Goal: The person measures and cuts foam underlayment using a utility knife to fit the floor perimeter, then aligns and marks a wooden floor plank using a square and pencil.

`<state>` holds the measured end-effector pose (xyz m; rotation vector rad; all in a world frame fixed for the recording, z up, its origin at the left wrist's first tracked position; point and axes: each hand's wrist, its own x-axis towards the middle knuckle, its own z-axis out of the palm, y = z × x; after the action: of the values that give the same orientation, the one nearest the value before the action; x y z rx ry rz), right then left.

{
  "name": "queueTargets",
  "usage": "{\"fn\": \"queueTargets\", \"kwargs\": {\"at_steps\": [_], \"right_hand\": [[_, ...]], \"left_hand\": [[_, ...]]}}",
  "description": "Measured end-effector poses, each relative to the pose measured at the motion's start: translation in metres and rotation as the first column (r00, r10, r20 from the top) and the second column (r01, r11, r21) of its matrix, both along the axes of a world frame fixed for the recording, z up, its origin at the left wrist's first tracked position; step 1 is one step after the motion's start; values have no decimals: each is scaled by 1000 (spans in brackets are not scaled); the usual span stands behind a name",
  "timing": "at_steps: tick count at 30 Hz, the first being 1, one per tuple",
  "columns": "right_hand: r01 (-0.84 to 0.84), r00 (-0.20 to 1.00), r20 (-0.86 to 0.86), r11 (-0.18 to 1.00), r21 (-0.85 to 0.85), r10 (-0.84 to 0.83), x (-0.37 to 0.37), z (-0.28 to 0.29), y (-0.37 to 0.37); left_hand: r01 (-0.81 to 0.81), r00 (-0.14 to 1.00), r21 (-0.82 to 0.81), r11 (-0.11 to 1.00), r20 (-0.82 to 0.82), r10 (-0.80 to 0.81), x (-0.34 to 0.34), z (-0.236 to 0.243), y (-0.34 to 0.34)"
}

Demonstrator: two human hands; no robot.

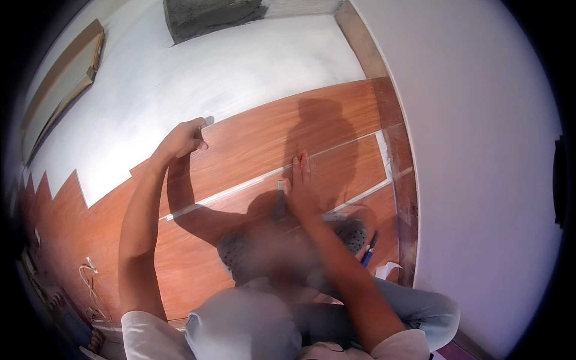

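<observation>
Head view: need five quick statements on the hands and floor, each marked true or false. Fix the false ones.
1. The left hand is at the border between the boards and the white surface. True.
2. The right hand is farther to the picture's left than the left hand. False: the right hand is farther to the right.
3. The boards are pale grey. False: they are red-brown.
4. A blue-and-black tool lies to the right of the right shoe. True.
5. The white surface fills the picture's lower right corner. False: it spreads across the upper part, beyond the boards.
</observation>
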<state>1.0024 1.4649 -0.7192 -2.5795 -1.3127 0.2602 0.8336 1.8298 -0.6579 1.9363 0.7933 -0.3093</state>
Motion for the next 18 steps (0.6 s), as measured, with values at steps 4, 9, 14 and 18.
{"fn": "queueTargets", "kwargs": {"at_steps": [4,9,14,18], "right_hand": [[-3,1000,-22,1000,-1,3,2,9,2],[-27,998,-54,999,-40,25,4,22,2],[-68,996,-47,997,45,70,15,20,7],[-88,995,-35,994,68,90,17,17,7]], "left_hand": [[-30,1000,-5,1000,3,30,-1,2,0],[-66,996,-130,989,44,72,-1,-2,4],[-2,1000,-33,999,-25,1,-2,-13,11],[-42,997,-65,997,68,46,-6,-20,10]]}}
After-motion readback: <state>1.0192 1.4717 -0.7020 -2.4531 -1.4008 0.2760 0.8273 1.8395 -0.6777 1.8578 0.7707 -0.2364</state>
